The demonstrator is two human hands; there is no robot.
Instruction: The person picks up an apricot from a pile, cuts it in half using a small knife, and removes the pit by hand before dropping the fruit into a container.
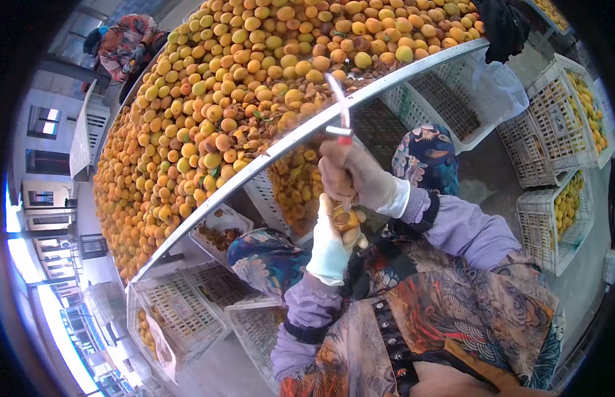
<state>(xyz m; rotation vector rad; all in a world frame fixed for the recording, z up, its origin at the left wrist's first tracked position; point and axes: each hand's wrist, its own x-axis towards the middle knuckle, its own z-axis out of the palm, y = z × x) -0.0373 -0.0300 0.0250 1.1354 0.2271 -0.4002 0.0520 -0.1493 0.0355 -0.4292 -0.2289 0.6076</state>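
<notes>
My right hand (357,177) is closed around a thin metal tool (340,109), blurred by motion, with a red part at the grip and its bright shaft pointing up towards the table edge. Just below it, my left hand (330,241), in a white glove, grips an apricot (348,220) between thumb and fingers. Both hands are close together over my lap. Under and beyond them stands a white crate (258,193) holding split apricots (295,192).
A large heap of apricots (215,99) lies on a metal-rimmed table (208,202). Plastic crates stand at the left (182,311) and right (552,126), some with fruit. A black bag (504,30) hangs at the table corner. Another person (125,46) works at the far left.
</notes>
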